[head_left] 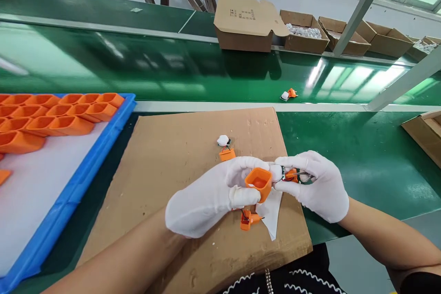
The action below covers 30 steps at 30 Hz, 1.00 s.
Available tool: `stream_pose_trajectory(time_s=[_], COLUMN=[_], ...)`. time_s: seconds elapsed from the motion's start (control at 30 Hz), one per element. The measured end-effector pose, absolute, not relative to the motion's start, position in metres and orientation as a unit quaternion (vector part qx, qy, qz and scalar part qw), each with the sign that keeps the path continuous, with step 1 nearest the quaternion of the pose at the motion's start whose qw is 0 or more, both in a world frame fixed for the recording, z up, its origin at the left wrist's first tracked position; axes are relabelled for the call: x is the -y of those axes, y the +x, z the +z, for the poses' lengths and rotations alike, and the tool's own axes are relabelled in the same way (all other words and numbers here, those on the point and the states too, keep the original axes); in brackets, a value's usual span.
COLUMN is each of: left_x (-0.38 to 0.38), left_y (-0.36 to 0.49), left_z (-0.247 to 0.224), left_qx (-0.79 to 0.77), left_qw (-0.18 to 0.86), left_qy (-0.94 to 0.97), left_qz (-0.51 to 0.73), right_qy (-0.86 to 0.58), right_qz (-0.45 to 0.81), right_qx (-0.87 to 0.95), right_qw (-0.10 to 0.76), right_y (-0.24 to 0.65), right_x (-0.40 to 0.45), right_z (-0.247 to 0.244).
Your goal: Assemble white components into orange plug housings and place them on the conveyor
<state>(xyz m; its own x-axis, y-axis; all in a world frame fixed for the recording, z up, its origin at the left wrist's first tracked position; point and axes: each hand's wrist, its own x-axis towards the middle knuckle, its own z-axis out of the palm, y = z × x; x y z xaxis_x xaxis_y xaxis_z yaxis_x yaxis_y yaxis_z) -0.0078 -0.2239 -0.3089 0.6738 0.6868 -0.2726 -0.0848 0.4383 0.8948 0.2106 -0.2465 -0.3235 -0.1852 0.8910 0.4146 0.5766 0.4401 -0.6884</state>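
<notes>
Both hands wear white gloves above a cardboard sheet. My left hand [215, 195] is closed around a hollow orange plastic shell [264, 187], its open end facing up toward me. Close to its right, my right hand [322, 188] pinches a small assembly [291, 175] with a white end, a green circuit-board edge and an orange part. A thin metallic piece shows between the right fingers, too small to identify. Beyond the left hand lies a similar white-and-orange assembly [227, 153]. Below the hands are another orange part with wires [248, 219] and a white paper piece [272, 213].
At left, a blue-rimmed tray [74, 193] holds rows of orange shells [69, 125]. One more assembly [288, 94] lies on the green conveyor [155, 73]. Cardboard boxes [246, 41], some with white parts, line the far ledge. A metal post [363, 7] slants at right.
</notes>
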Motion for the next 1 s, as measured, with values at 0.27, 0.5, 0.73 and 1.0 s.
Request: stream_pose_trajectory(time_s=[0.27, 0.5, 0.73, 1.0], left_x=[0.227, 0.249, 0.248, 0.247], left_y=[-0.01, -0.006, -0.005, -0.007], left_z=[-0.307, -0.309, -0.318, -0.323], left_qx=[-0.32, -0.401, -0.45, -0.437], left_qw=[0.777, 0.644, 0.503, 0.36], left_qy=[0.467, 0.55, 0.603, 0.72], left_qz=[0.275, 0.349, 0.426, 0.402], right_qy=[-0.508, -0.506, -0.48, -0.395], right_qz=[0.207, 0.351, 0.477, 0.106], right_qx=[0.738, 0.652, 0.561, 0.803], right_qw=[0.394, 0.442, 0.477, 0.434], right_y=[0.216, 0.213, 0.215, 0.217], right_x=[0.244, 0.245, 0.24, 0.255], right_z=[-0.317, -0.325, -0.328, -0.324])
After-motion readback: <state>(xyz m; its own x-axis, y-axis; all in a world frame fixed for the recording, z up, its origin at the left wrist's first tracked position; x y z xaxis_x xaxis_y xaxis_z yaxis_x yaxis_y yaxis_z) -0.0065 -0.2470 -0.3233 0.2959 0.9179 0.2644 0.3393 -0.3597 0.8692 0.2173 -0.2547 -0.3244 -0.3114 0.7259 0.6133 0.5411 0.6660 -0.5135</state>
